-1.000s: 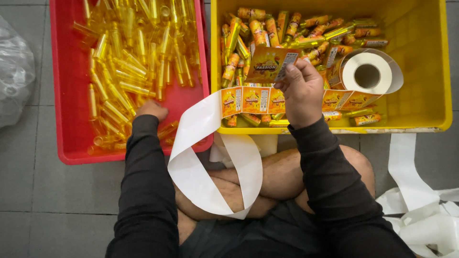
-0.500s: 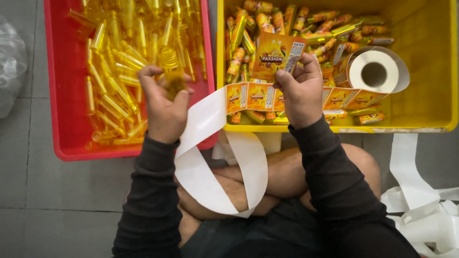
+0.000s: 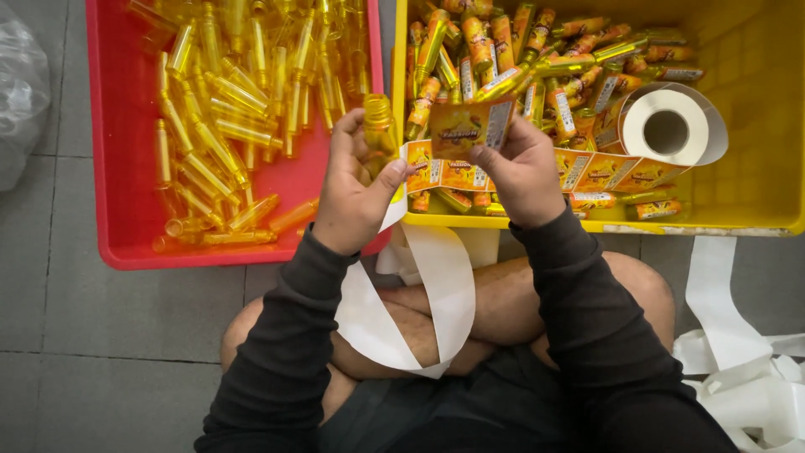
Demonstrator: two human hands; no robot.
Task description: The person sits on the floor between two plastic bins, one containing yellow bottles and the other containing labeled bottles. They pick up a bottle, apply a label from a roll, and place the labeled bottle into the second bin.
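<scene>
A: Left hand?

B: Clenched round a bare amber bottle, neck and cap poking up out of the fist, over the gap between the red bin and the yellow bin.

A: Right hand?

B: Pinching a peeled label by its lower edge, fingertips on it. Label faces the camera, held flat above the near edge of the yellow bin.

A: Key relation?

B: Label sits just to the right of the bottle, near but apart, about level with it. Bottle's long axis runs up-down in view, leaning slightly; label's long side runs left-right, so crosswise to the bottle. Right hand is the one nearer the label, left hand owns the bottle.

A: Anything between them?

B: The label strip runs under both hands toward the roll lying in the yellow bin. White backing tape loops down over the person's crossed legs.

A: Bins?

B: Red bin has unlabelled bottles lying loose. Yellow bin has labelled bottles heaped at the far side.

A: Else?

B: More spent backing piled on the floor, right. Clear plastic bag at far left edge.
</scene>
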